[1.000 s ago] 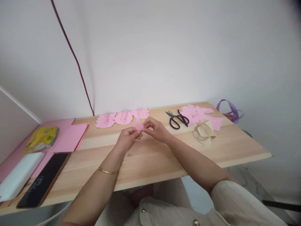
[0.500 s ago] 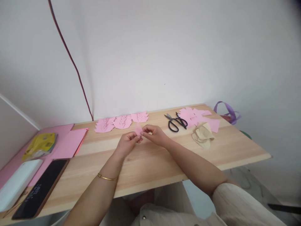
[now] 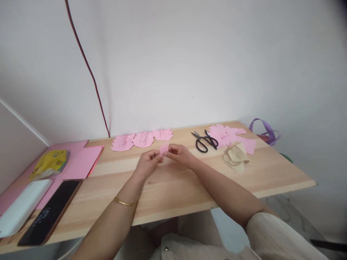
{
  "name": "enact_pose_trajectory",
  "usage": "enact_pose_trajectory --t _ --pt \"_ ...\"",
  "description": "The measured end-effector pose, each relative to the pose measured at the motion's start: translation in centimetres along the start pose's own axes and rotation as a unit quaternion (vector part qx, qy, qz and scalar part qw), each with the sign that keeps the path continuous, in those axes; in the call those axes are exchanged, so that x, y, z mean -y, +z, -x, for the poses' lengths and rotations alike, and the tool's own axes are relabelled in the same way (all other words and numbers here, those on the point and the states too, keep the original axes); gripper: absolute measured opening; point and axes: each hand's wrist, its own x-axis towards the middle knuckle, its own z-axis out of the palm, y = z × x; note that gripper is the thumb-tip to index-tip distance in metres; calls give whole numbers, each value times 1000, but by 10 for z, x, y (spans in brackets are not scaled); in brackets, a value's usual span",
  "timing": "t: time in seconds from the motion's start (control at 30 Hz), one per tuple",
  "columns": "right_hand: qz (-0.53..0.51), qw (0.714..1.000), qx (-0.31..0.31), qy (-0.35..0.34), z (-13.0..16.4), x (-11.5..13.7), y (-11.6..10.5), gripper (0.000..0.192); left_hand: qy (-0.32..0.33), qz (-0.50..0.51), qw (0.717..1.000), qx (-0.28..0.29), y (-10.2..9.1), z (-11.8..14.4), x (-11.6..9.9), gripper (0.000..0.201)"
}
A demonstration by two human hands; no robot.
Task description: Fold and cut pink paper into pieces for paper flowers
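Observation:
A small piece of pink paper point(image 3: 164, 148) is pinched between my two hands, just above the middle of the wooden table. My left hand point(image 3: 148, 162) grips its left side with thumb and fingers, a gold bangle on that wrist. On the other side, the thumb and bent fingers of my right hand point(image 3: 179, 155) close on the same paper. Behind them, against the wall, lie several pink cut-paper shapes point(image 3: 143, 139) with jagged, folded edges. To the right rest black-handled scissors point(image 3: 201, 142).
A dark pen-like tool point(image 3: 211, 140) lies beside the scissors, near pink paper scraps point(image 3: 230, 135) and a crumpled beige paper point(image 3: 235, 156). At left are pink sheets point(image 3: 81, 159), a yellow packet point(image 3: 51, 162), a white box point(image 3: 24, 206) and a phone point(image 3: 50, 213). Purple ribbon point(image 3: 267, 130) hangs past the right end.
The pink paper has turned from a pointed, triangular look to a flatter, squarer one between my fingers. Both hands stay close together, and the view has shifted slightly.

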Motion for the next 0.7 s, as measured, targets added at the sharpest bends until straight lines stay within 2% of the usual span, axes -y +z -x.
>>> enact_pose_trajectory --t 0.13,0.33,0.43,0.53,0.7 --pt "-52 998 19 19 0 -5 2 30 22 -15 999 -21 -3 -1 3 26" --pt "-87 996 0 13 0 -3 4 31 38 -84 996 9 -2 2 -2 27" --pt "-110 994 -19 5 0 -2 5 27 15 -29 999 24 2 3 -5 29" --pt "-129 992 -11 -1 0 -2 7 25 -14 6 999 37 4 4 -4 33" --pt "-159 987 -9 0 0 -5 10 26 -18 -48 999 3 4 4 -5 36"
